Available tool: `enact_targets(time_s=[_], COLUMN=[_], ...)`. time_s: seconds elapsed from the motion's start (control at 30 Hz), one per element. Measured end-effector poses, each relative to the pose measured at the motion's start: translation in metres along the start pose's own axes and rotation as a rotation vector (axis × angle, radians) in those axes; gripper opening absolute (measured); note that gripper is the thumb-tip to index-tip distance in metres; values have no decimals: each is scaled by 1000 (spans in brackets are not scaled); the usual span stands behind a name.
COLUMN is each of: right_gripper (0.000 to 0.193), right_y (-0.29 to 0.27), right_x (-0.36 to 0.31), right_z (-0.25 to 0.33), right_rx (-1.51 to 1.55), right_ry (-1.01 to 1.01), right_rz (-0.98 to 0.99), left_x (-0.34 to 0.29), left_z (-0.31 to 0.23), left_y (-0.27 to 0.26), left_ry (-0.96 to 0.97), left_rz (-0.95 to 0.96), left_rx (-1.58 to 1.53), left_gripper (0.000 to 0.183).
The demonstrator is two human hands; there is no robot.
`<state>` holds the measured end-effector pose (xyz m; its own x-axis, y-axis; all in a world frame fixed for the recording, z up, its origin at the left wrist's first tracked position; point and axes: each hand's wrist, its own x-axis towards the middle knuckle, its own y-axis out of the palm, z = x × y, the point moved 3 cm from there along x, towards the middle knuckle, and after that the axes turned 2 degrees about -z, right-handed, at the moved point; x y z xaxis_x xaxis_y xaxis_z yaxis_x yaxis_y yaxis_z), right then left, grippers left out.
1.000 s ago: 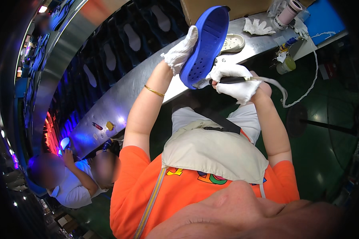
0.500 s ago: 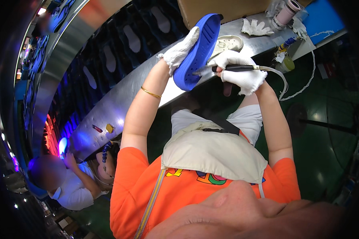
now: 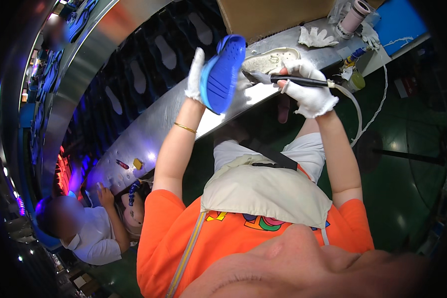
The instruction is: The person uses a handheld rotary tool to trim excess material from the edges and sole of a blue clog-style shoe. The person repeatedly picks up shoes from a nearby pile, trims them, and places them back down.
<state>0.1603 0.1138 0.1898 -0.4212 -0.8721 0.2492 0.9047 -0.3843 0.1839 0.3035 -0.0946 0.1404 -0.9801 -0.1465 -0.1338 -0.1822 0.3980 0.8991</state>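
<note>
My left hand (image 3: pixel 195 78), in a white knit glove, grips a blue foam clog (image 3: pixel 224 78) from its left side. The clog is tilted, with its grooved, hole-dotted inner face toward the right. In my gloved right hand (image 3: pixel 309 95), with bare fingertips showing, is a black-handled tool (image 3: pixel 300 79) with a flat metal tip and a pale cord or hose at its rear. That tip points left toward the clog and stands apart from it. Behind the tool a cream-white shoe (image 3: pixel 269 59) lies on the metal bench (image 3: pixel 171 107).
A cardboard box (image 3: pixel 270 20), spare white gloves (image 3: pixel 317 37) and a pink tumbler (image 3: pixel 353 20) stand at the back right. Dark conveyor slots with grey sole shapes (image 3: pixel 165 51) run beyond the bench. A co-worker (image 3: pixel 92 231) sits at the lower left.
The blue clog has moved left and down and turned in my left hand. My right hand has shifted slightly right; the tool's tip has come away from the clog. The co-worker's hands have moved.
</note>
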Motion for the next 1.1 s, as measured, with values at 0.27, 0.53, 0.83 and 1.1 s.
enact_targets(time_s=[0.27,0.53,0.83,1.1], right_gripper=[14,15,14,11], right_y=[0,31,45,49], right_x=[1,-16,-23,-28], right_z=[-21,-13,-13,-14], right_rx=[-212,30,-141,-200], right_ry=[-160,-27,-78,-118], right_rz=[-299,-175,-141,-103], left_x=[-7,5,12,8], left_z=[95,103,87,75], left_y=[37,34,25,30], left_ry=[242,345,476,492], left_rz=[-56,-182,-152,-220], left_rx=[-24,-15,59,68], left_gripper=[57,76,80,79])
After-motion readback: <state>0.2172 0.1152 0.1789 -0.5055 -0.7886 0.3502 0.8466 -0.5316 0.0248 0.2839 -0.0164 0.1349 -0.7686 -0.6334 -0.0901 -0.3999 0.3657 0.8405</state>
